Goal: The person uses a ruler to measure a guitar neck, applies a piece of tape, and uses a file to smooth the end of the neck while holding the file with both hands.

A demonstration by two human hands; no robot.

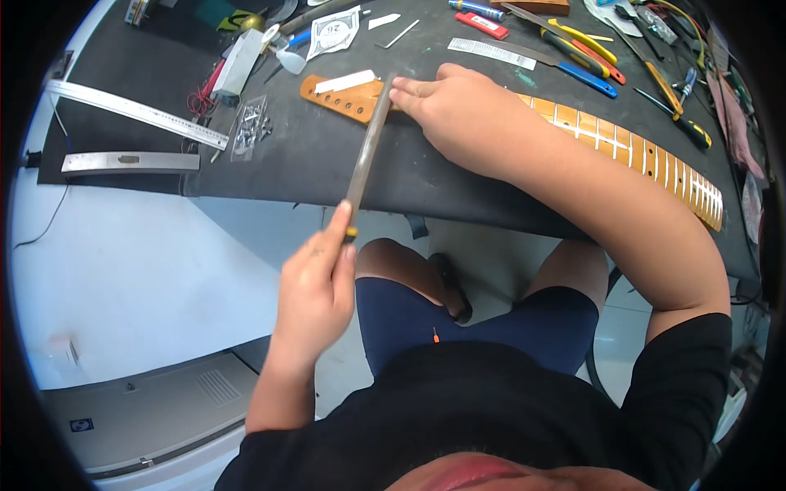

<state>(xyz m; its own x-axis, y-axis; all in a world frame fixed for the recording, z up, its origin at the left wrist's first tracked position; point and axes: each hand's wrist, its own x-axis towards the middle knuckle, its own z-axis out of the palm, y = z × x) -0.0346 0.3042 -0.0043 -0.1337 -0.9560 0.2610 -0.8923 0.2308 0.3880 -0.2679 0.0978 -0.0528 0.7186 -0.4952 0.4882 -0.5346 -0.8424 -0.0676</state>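
Observation:
My left hand (321, 286) grips the handle of a long metal file (367, 155), which slants up and away across the bench edge. My right hand (450, 114) pinches the file's far end, two fingertips on its top, at the headstock end of a maple guitar neck. The wooden headstock (348, 105) has a row of holes and a small white strip (344, 81) lying on it. The fretboard (622, 146), with white tape between frets, runs right under and beyond my right forearm, which hides part of it.
On the dark bench (270, 176) lie a steel ruler (139, 110), a metal bar (129, 161), a bag of screws (250, 129) and a hex key (397, 33). Files and screwdrivers (585, 74) crowd the back right. A pink cloth (733, 123) hangs at the right edge.

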